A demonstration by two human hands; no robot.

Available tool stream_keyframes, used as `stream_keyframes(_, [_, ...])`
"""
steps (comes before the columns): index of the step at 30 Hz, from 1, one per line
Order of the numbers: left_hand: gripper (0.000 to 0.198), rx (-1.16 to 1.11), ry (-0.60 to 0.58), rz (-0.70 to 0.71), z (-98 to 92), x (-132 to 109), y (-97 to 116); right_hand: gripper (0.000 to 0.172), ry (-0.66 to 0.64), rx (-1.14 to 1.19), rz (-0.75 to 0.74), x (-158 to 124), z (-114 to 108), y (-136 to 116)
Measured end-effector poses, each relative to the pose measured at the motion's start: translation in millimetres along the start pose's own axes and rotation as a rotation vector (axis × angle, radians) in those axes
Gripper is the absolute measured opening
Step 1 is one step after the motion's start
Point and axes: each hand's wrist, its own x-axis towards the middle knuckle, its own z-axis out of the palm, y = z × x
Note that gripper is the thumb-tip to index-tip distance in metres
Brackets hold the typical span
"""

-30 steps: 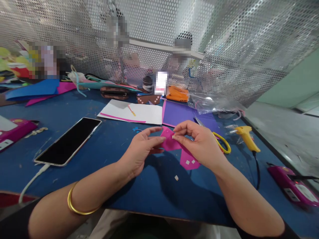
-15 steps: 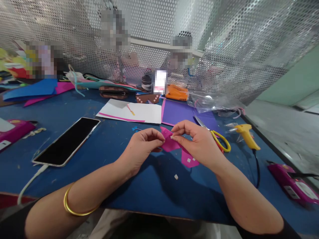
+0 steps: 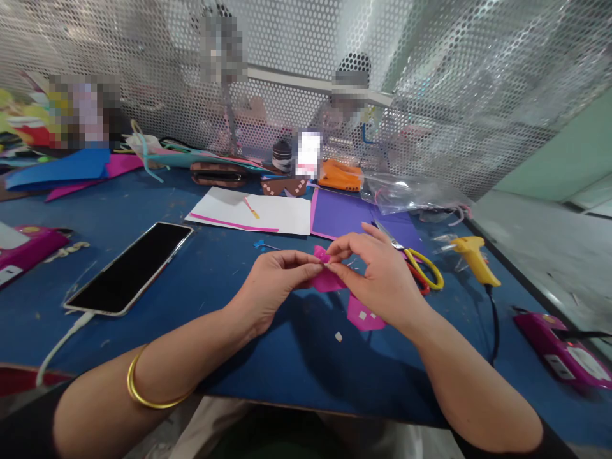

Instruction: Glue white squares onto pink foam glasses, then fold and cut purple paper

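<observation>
My left hand (image 3: 272,287) pinches the edge of a bright pink craft-sheet piece (image 3: 329,281) between thumb and fingers, just above the blue table. Against the same piece, my right hand (image 3: 382,274) has its thumb and index finger closed, the tips meeting those of the left. Whatever small thing lies between the fingertips is hidden. Beneath my right hand a second pink piece (image 3: 358,313) shows, with small white squares on it. One loose white square (image 3: 338,336) lies on the table (image 3: 287,376) nearer to me. Scissors (image 3: 433,274) with yellow and red handles rest beside my right hand.
A yellow glue gun (image 3: 475,258) and a magenta power strip (image 3: 564,350) are on the right. At left lies a phone (image 3: 129,268) on a cable. White paper (image 3: 282,213), a purple sheet (image 3: 344,210) and a plastic bag (image 3: 411,194) are at the back.
My right fingertips have moved left along the pink piece to meet my left fingertips. The white square seen in my right pinch is now hidden.
</observation>
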Motion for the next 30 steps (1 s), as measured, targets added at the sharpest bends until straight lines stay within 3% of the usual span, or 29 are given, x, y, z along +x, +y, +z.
stream_keyframes(12, [0.010,0.044,-0.001,0.011,3.4,-1.2,2.0,0.011,0.000,0.000,0.006,-0.9,5.2,0.0])
stream_keyframes(19, [0.010,0.067,0.026,0.039,2.8,-0.6,0.9,0.008,0.071,0.036,0.047,-1.9,4.8,-0.2])
stream_keyframes(22, [0.011,0.061,0.023,0.053,3.4,0.1,0.6,0.006,0.116,0.088,0.105,-1.1,1.3,-1.3])
stream_keyframes(30, [0.011,0.039,0.019,0.055,4.3,-1.2,-0.5,0.007,0.020,0.267,0.300,-0.5,3.1,-5.1])
